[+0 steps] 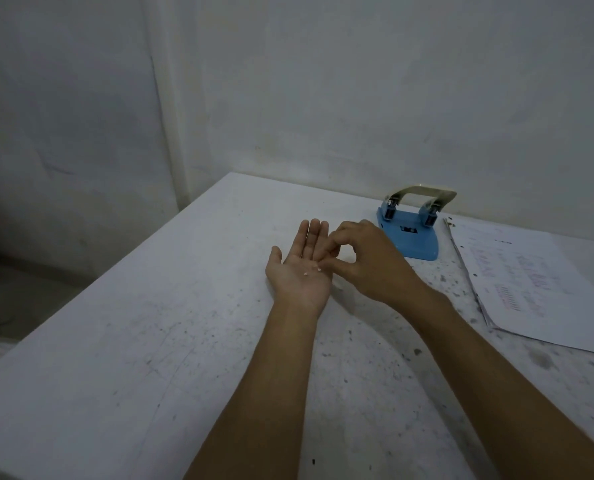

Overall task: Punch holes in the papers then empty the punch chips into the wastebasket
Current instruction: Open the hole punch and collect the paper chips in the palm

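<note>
My left hand (300, 271) lies palm up over the table, fingers straight and together. A few small white punch chips (311, 270) rest in its palm. My right hand (368, 261) hovers beside it, thumb and forefinger pinched at the edge of the left palm; whether a chip sits between them is too small to tell. A blue hole punch (410, 233) with a cream lever stands behind my right hand near the wall. A stack of printed papers (531, 289) with punched holes along its left edge lies to the right. No wastebasket is in view.
The white table (150, 341) is scuffed and speckled with dark marks. Its left edge drops to a dim floor (18, 299). A white wall (323, 81) runs close behind the table's far edge.
</note>
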